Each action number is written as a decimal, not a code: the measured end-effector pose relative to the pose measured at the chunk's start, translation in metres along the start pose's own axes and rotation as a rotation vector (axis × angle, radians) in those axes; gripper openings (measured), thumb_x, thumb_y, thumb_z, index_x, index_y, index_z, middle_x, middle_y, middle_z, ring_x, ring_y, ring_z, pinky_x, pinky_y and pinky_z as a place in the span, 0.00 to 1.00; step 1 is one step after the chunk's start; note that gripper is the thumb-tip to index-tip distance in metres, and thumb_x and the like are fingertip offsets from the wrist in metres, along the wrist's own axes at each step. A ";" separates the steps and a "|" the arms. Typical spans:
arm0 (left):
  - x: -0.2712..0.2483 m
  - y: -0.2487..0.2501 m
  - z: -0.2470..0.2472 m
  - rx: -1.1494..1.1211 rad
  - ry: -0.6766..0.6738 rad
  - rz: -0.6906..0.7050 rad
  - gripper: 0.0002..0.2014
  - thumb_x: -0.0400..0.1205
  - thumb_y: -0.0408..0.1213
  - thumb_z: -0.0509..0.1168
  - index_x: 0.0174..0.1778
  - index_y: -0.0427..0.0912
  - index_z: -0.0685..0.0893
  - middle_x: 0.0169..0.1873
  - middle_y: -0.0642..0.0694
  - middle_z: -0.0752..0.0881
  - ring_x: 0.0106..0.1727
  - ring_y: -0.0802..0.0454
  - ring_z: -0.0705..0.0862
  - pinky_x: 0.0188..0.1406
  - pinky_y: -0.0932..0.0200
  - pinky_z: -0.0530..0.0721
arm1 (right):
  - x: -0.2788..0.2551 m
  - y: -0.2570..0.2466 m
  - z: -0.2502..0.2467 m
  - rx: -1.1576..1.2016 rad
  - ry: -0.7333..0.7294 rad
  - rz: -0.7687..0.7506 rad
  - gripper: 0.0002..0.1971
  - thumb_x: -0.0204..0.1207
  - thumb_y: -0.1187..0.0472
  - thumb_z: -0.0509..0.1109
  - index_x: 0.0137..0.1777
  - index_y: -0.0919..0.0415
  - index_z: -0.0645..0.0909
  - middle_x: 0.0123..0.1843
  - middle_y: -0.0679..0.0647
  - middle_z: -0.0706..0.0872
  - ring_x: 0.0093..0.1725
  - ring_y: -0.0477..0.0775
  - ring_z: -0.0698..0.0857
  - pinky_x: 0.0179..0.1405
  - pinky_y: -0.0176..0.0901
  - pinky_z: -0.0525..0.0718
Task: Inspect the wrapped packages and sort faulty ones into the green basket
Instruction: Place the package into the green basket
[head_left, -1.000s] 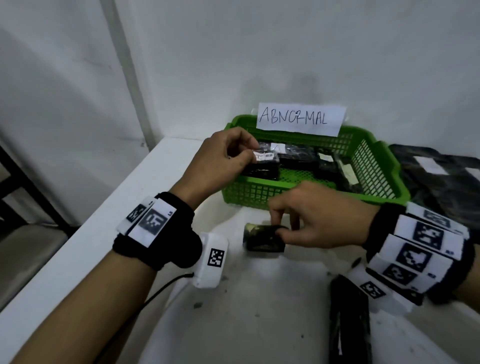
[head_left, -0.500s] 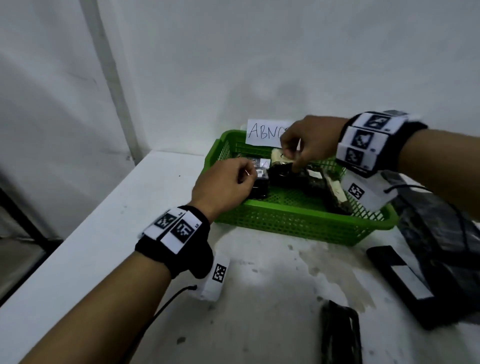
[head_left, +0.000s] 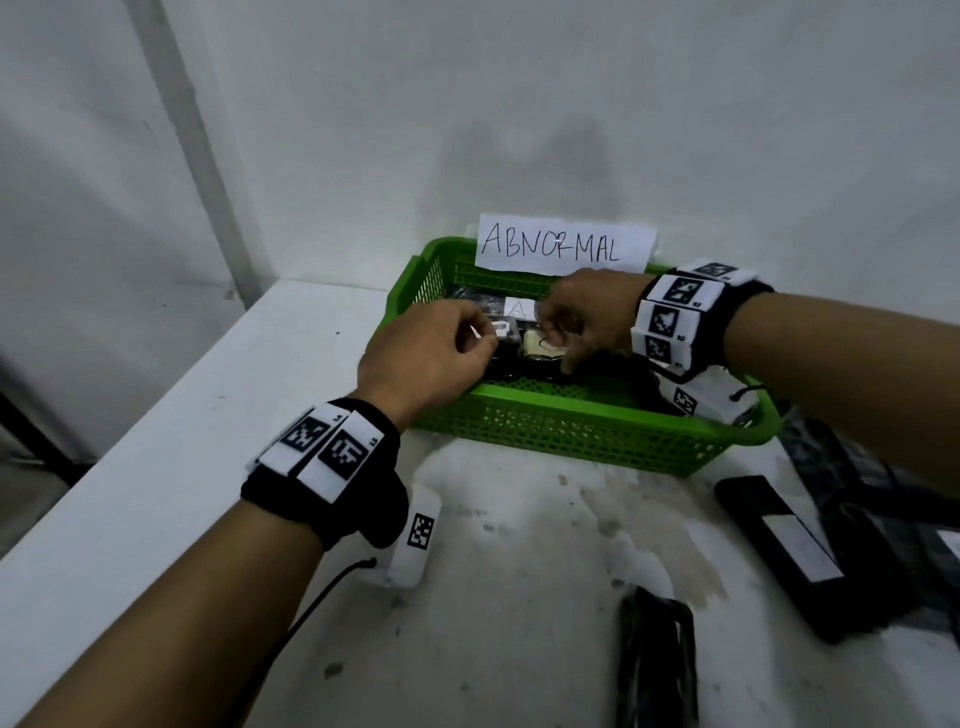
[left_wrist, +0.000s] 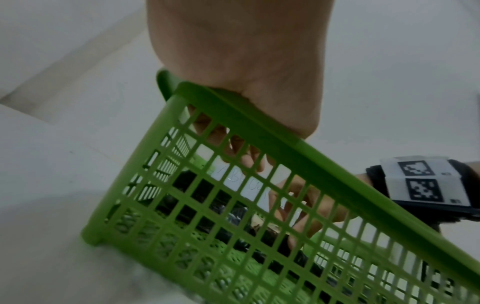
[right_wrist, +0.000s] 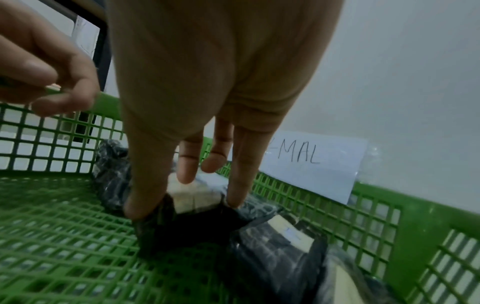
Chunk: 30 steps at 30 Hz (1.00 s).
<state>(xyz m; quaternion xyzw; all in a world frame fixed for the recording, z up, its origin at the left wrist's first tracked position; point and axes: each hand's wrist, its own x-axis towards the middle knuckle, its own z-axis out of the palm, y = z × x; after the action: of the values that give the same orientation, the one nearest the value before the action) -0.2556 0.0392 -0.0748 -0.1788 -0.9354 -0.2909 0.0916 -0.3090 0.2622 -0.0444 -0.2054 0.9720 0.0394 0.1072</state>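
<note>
Handwritten "ABNORMAL" on a white paper sign (head_left: 566, 244) taped at the far rim of the green basket (head_left: 571, 431); from the right wrist view only "-MAL" readable, the rest hidden behind the hand. Barcode sticker on a black wrapped package (head_left: 501, 340) inside the basket, print too small to read; a white label with what looks like an "A" just behind it.

Right hand (head_left: 592, 317) reaching down into the basket, thumb and 1 finger pinching the sides of a small wrapped package (right_wrist: 187, 214) with a pale exposed top, resting on the basket floor; 2 other fingertips (right_wrist: 185, 170) hanging just above it. Narrow grip, holding that package.

Left hand (head_left: 431, 358) over the basket's near-left rim, fingers curled, thumb and forefinger pinched together near the barcode package; whether anything is held between them cannot be told. From the left wrist view, fingers seen only through the basket's mesh wall.

More black wrapped packages (right_wrist: 280, 246) in the basket to the right of the held one, partly hidden by the right wrist. Outside the basket, on the white table (head_left: 156, 467): 1 flat black package with a white label (head_left: 779, 551) near its right corner, another black package (head_left: 657, 665) in front, cut off by the frame edge.
</note>
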 end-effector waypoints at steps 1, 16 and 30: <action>-0.002 0.000 0.000 -0.029 0.020 0.005 0.05 0.84 0.51 0.64 0.50 0.59 0.84 0.37 0.62 0.84 0.38 0.63 0.80 0.30 0.66 0.68 | -0.006 0.000 -0.004 -0.010 0.012 0.004 0.16 0.63 0.46 0.86 0.39 0.51 0.83 0.39 0.47 0.85 0.41 0.51 0.83 0.34 0.38 0.71; -0.071 0.077 -0.007 -0.200 -0.248 0.312 0.08 0.85 0.47 0.66 0.50 0.48 0.86 0.42 0.55 0.87 0.43 0.60 0.85 0.42 0.63 0.81 | -0.216 -0.092 -0.057 -0.186 -0.030 0.195 0.13 0.76 0.39 0.73 0.47 0.48 0.85 0.41 0.44 0.87 0.40 0.44 0.82 0.48 0.46 0.82; -0.129 0.101 0.021 -0.220 -0.796 0.027 0.23 0.73 0.41 0.81 0.59 0.43 0.79 0.44 0.42 0.87 0.30 0.50 0.87 0.33 0.56 0.90 | -0.264 -0.096 0.045 0.170 -0.045 0.323 0.14 0.81 0.38 0.67 0.46 0.48 0.83 0.40 0.44 0.91 0.41 0.44 0.88 0.47 0.44 0.85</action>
<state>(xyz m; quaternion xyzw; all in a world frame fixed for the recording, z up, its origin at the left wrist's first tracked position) -0.0994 0.0921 -0.0759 -0.2983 -0.8587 -0.2961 -0.2932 -0.0258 0.2829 -0.0326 -0.0361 0.9895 -0.0215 0.1380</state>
